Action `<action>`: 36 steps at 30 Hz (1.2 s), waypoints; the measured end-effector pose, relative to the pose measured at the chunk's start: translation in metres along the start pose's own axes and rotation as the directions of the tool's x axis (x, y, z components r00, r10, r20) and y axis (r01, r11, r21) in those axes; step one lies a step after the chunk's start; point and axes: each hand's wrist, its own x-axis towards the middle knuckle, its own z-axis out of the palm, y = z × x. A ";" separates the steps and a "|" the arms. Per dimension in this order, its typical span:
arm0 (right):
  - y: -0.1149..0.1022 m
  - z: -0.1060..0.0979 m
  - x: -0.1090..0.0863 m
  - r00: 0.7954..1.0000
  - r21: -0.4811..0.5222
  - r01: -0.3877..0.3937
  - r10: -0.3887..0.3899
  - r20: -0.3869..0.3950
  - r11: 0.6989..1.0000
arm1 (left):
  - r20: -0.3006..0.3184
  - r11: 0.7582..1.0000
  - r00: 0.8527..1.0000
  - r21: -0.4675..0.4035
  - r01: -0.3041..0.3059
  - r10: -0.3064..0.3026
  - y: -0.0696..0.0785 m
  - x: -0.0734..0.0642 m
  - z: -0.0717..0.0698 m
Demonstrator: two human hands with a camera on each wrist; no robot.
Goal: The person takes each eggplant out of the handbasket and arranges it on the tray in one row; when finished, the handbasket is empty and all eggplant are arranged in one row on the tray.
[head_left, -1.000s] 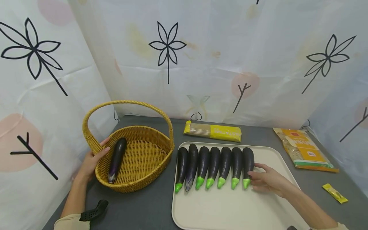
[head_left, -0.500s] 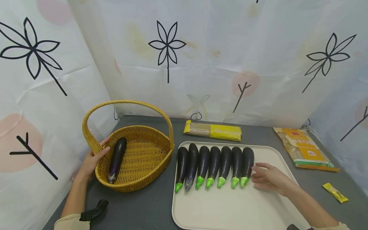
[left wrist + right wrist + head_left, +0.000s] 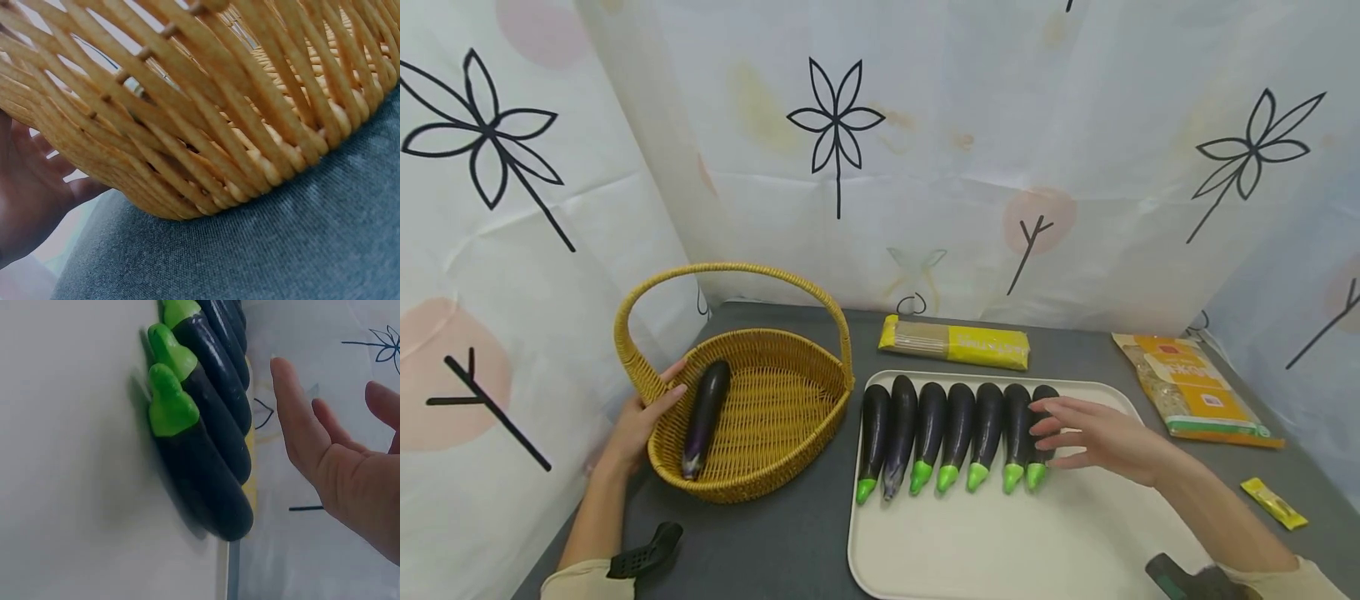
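Observation:
On the left stands a yellow wicker basket point(image 3: 767, 417) with an arched handle, and one dark eggplant point(image 3: 706, 421) lies inside it along the left wall. My left hand point(image 3: 638, 425) holds the basket's left rim near the foot of the handle; its fingers are partly hidden by the weave in the left wrist view. Several eggplants lie side by side on a cream tray point(image 3: 970, 550), most with bright green caps. Over the rightmost eggplant point(image 3: 200, 478) hovers my right hand point(image 3: 1093, 437), fingers spread and holding nothing. The right wrist view shows a gap between this hand and the eggplants.
A yellow noodle packet point(image 3: 955, 342) lies behind the tray. To the right are an orange-and-clear food bag point(image 3: 1195, 387) and a small yellow sachet point(image 3: 1273, 503). White patterned curtains point(image 3: 940, 150) enclose the grey table point(image 3: 760, 550) at the back and sides.
My right hand has left the rightmost eggplant's side and risen over it, fingers spreading. That eggplant's green end has shifted slightly left. The left hand and basket stay put.

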 end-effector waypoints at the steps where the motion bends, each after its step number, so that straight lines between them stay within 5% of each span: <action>1: -0.003 0.004 0.003 1.000 0.003 0.002 -0.002 0.024 1.000 | 0.001 1.000 1.000 0.001 0.002 -0.002 0.000 0.000 0.000; 15: -0.033 0.072 0.065 0.962 0.097 0.015 -0.041 0.269 0.995 | -0.015 0.999 1.000 0.040 0.011 -0.010 0.002 -0.001 0.001; 36: -0.059 0.175 0.143 0.922 0.225 -0.062 -0.030 0.386 0.972 | -0.017 0.999 0.999 0.031 0.028 -0.028 0.000 0.000 -0.001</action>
